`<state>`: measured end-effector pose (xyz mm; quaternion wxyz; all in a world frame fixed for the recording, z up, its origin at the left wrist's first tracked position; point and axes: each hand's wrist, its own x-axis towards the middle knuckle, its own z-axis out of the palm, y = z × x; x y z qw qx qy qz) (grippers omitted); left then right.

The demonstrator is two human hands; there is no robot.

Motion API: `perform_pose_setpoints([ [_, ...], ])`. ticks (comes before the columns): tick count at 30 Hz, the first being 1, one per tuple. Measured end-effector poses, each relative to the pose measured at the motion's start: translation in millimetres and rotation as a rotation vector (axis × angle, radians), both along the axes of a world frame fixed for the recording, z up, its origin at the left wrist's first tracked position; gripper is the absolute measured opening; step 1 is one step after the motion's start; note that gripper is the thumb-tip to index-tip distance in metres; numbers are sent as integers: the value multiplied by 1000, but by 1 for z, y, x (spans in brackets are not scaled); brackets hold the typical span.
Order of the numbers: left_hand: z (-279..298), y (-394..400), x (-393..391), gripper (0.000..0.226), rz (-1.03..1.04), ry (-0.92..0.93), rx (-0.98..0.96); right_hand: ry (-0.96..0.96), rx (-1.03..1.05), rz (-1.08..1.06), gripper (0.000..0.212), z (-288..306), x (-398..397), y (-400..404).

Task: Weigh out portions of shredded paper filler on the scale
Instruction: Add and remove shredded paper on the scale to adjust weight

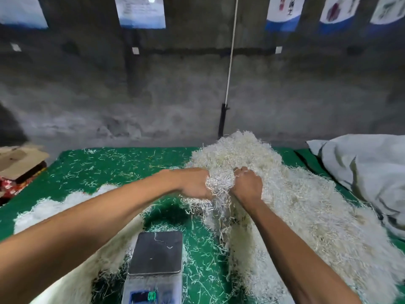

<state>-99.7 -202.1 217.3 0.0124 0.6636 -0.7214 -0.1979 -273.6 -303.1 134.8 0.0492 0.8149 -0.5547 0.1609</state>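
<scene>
Both hands' grip (pixel 220 183) bunches shredded paper (pixel 306 205) beyond the scale (pixel 157 253).

Cream-white shredded paper (pixel 295 194) — green table cover (pixel 109 163), dark-grey scale (pixel 156 253) platform.

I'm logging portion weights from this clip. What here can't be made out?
Head view:
- Scale display: blurred and cut by the bottom edge, so the reading is illegible.
- Left hand and right hand fingers: buried in the shredded paper clump.
- Wall posters: text blurred, tops cropped.
</scene>
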Motion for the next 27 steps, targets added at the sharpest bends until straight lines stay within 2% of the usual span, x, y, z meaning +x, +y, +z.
perform_pose_setpoints([
  [3,8,9,15,92,53,23,13,-15,13,-8,42,12,15,-10],
  [8,20,39,48,100,94,48,43,-127,101,-45,24,18,61,-5],
  [11,10,78,87,113,189,61,75,-173,278,-232,16,1,23,-20],
  [14,10,104,138,104,346,83,29,-112,378,-314,20,-11,-19,-30],
  [18,-3,96,161,93,463,172,-12,-87,517,-94,32,-1,29,5],
  [20,-11,91,154,90,444,171,-52,-115,664,63,44,9,58,28],
  [21,-15,88,153,86,428,150,-68,-59,683,111,47,18,69,37],
  [22,-18,86,153,76,415,143,-68,35,648,126,43,31,80,46],
  [24,-18,87,152,60,423,162,-61,228,414,104,24,63,101,67],
  [25,-16,91,151,65,417,193,-59,274,256,84,15,78,113,75],
  [26,-13,95,150,86,400,220,-57,271,119,95,13,90,119,86],
  [27,-9,100,149,105,368,248,-51,178,40,147,19,98,126,94],
])
